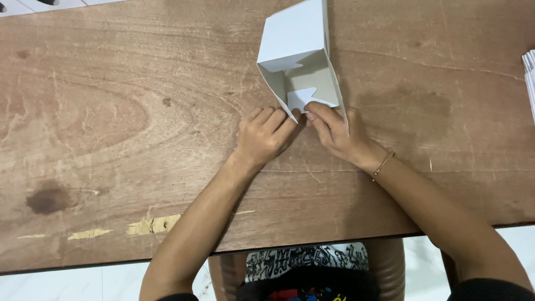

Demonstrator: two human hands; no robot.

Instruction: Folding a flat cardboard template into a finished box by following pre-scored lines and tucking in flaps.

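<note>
Plain indoor workroom or home: worn, stained brown plywood tabletop (111,111) with chipped patches, pale tiled floor (67,284) below, brown plastic chair (390,262) at its edge.

- Left hand (266,135) and right hand (334,132) pinch the near edge of a white paper box (295,39).
- Box lies open-ended on a worn wooden table (111,111).
- Thin bracelet (383,164) circles the right wrist.
</note>
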